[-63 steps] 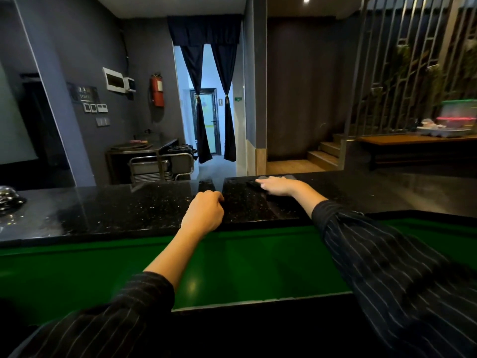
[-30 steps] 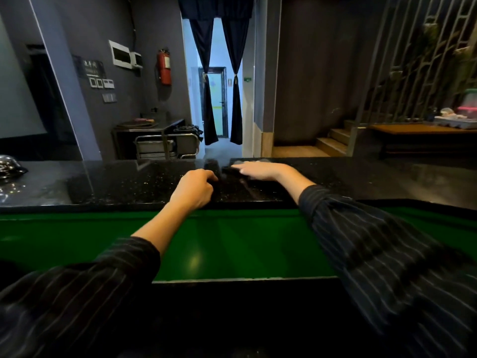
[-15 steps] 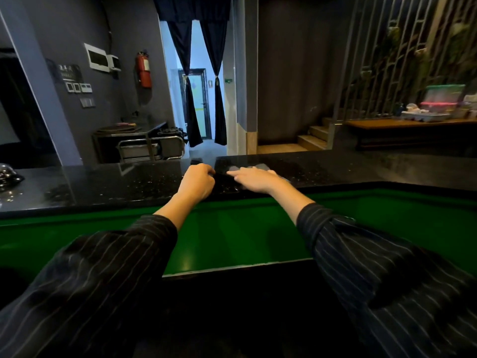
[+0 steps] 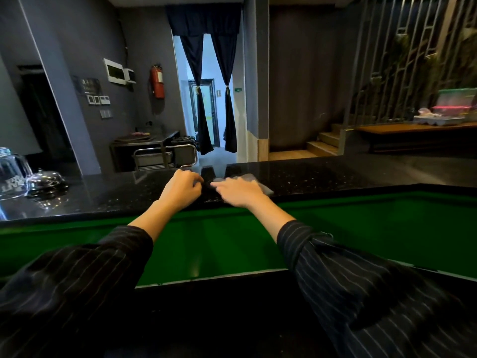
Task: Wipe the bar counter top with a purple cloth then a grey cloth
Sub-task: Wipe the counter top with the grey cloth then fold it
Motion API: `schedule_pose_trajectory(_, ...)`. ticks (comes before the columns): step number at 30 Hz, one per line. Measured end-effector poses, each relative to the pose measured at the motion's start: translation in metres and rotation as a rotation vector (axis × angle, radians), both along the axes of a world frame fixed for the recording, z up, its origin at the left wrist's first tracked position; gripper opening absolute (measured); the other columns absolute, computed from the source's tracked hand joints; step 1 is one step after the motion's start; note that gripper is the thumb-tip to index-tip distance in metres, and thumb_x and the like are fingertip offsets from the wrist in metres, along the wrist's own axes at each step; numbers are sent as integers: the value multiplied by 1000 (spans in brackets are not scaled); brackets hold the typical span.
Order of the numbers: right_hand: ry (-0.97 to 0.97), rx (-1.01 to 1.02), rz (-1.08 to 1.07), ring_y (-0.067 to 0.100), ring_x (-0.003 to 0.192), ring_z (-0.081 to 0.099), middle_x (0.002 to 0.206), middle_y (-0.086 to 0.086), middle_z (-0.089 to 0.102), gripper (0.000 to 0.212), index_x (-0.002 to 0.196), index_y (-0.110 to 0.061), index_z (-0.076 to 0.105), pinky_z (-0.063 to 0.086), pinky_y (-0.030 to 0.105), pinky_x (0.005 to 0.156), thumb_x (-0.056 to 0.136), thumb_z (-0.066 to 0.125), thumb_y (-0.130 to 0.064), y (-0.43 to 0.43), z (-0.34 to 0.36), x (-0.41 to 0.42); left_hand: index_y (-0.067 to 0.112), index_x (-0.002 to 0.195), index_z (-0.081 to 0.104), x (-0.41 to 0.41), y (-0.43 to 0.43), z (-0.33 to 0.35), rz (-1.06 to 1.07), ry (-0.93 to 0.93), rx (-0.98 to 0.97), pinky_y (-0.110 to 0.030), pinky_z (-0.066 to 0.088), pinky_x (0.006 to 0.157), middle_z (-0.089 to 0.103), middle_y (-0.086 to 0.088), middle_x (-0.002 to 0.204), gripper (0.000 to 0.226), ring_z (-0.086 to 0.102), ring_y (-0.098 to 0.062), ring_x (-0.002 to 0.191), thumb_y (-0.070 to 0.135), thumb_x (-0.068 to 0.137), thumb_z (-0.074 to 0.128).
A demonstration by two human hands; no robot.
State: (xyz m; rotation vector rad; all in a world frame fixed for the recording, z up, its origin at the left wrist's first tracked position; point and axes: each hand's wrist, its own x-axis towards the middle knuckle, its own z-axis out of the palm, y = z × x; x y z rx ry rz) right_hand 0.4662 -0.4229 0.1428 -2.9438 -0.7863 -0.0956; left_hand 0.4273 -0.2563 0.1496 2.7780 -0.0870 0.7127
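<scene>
Pressing fingers: the right hand (image 4: 240,193) lies flat, fingers straight and close together, on the grey cloth (image 4: 266,189), whose edges show past the hand at twelve and three o'clock.
Curled fingers: the left hand (image 4: 180,188), just at nine o'clock of the right, has its fingers folded toward the palm; whether they grip anything cannot be told.
Surface: both hands are on the black speckled bar counter top (image 4: 309,177), with the cloth by its near edge.
Below: a green ledge (image 4: 232,244) runs at six o'clock, crossed by both striped sleeves (image 4: 361,293).
On the counter: a metal bell (image 4: 45,180) stands well apart at nine o'clock, with a clear glass vessel (image 4: 10,174) just beside it; what it holds cannot be told.
Beyond: a curtained doorway (image 4: 206,112) at twelve o'clock, a steel trolley (image 4: 165,156) and a fire extinguisher (image 4: 158,81) at eleven.
Containers: plastic boxes (image 4: 456,102) with green and pink lids sit on a wooden bench (image 4: 400,129) at two o'clock; their contents are too blurred to tell.
</scene>
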Motion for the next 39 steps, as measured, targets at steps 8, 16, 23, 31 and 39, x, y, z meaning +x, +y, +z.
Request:
schedule_pose_trajectory(8, 163, 42, -135, 34, 150, 10, 163, 4, 12, 52, 151, -40, 16, 8, 63, 116, 99, 14, -38, -33, 4, 58, 23, 112, 68, -1, 47, 3, -59, 140, 101, -35, 53, 82, 73, -7, 103, 36, 66, -23, 90, 16, 86, 44)
schedule_pose_trajectory(16, 123, -26, -168, 38, 148, 12, 163, 5, 13, 55, 150, -45, 16, 8, 70, 111, 95, 22, -43, 50, 11, 64, 25, 113, 68, 8, 50, -8, -53, 40, 106, -35, 46, 91, 65, -8, 123, 42, 58, -27, 114, 15, 85, 40)
schedule_pose_trajectory(23, 253, -20, 232, 22, 151, 7, 163, 3, 12, 47, 153, -24, 20, 2, 40, 121, 106, 19, -25, 26, 16, 59, 26, 122, 64, 1, 75, 4, -172, 80, 173, -30, 45, 89, 68, -7, 120, 52, 62, -24, 109, 27, 80, 33)
schedule_pose_trajectory(31, 281, 34, -167, 26, 151, 5, 164, 4, 7, 51, 154, -24, 15, 4, 42, 121, 105, 20, -39, -40, 18, 159, 51, 139, 31, -18, 141, -17, -198, 162, 246, -52, 5, 117, 15, 19, 154, 74, 3, -5, 146, 78, 77, 0)
schedule_pose_trajectory(39, 244, -91, 27, 30, 151, 6, 164, -3, 4, 75, 150, -45, 10, 5, 61, 117, 81, 18, -73, 114, 8, 171, 48, 140, 34, -16, 141, -18, -196, 207, 229, -36, 28, 116, 40, 2, 150, 74, 30, -7, 141, 80, 78, 9)
